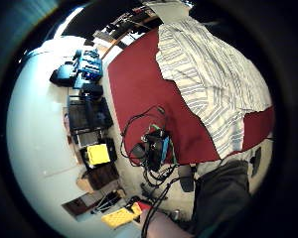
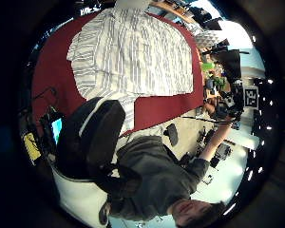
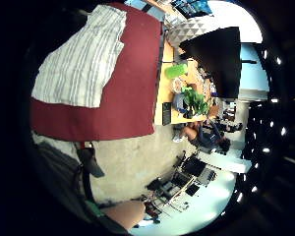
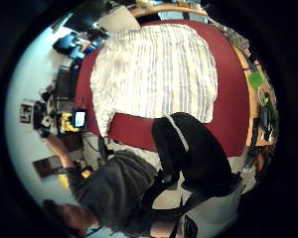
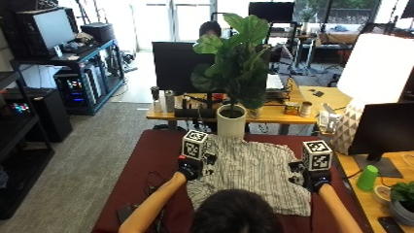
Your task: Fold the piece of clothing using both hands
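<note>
Right, I see the striped shirt [image 5: 249,172] lying spread on the dark red table [image 5: 155,155]. My left hand [image 5: 189,169] is raised at its left edge, my right hand [image 5: 316,180] at its right (fingers hidden behind the gloves, so I cannot tell their state).

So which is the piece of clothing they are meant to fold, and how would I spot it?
Find the dark red table in front of the seated person. Spread flat on it, between the left hand and right hand, lies the white shirt with thin grey stripes. It is the only cloth and the only pale thing on that red top.
</note>
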